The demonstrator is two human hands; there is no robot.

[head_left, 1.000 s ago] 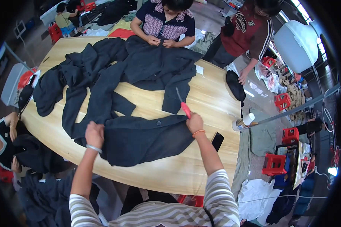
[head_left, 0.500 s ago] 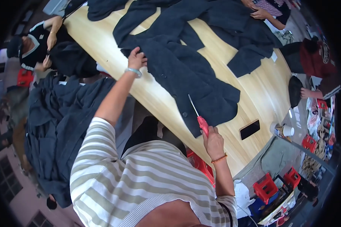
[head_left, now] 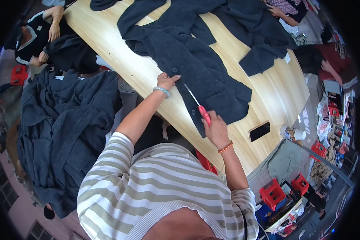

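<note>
A dark coat with buttons lies spread across the wooden table. At its near left edge, just below a button, my left hand grips the cloth with the thumb on top. My right hand is closed around the red handle of a thin-bladed metal tool. The blade points up and left over the coat, its tip a short way right of my left thumb. Whether it is scissors or another tool I cannot tell. A second button sits lower on the same edge.
A phone lies on the table at right, with a white cup beyond it. More dark garments are heaped at left. Co-workers stand at the far left, far right and right. Red crates stand at lower right.
My left hand has moved down and right along the coat's edge, from open fingers to a grip below the button. My right hand and the tool have shifted slightly up and left.
</note>
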